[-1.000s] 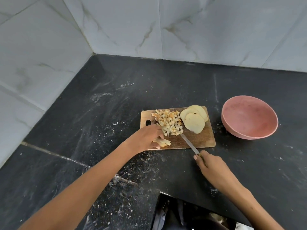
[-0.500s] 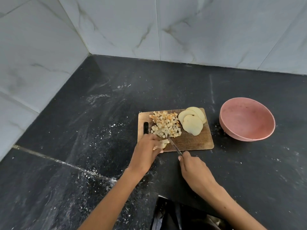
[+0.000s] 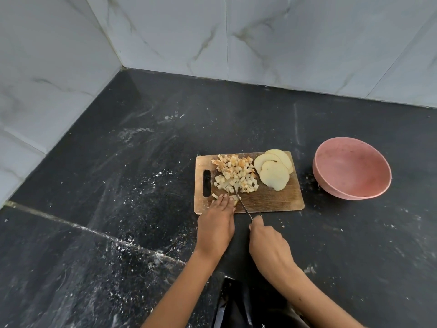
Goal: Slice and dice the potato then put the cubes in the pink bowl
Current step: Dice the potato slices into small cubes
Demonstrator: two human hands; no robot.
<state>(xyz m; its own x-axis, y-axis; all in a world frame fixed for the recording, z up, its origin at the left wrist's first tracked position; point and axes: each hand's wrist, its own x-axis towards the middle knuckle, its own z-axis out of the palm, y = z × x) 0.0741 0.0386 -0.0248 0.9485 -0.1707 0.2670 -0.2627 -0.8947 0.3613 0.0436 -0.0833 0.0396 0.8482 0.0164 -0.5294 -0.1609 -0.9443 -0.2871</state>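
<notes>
While your left hand [image 3: 217, 217] is pressing flat on the potato strips [image 3: 233, 198] on the cutting board [image 3: 272, 200] and your right hand [image 3: 267, 240] is grasping the knife [image 3: 243, 205], be keeping fingertips back and cutting evenly.

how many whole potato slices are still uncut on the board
3 potato slices, overlapping at the cutting board's far right corner: front one, middle, back. More could hide beneath.

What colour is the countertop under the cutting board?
Black with white speckles, seen in the head view: countertop.
</notes>
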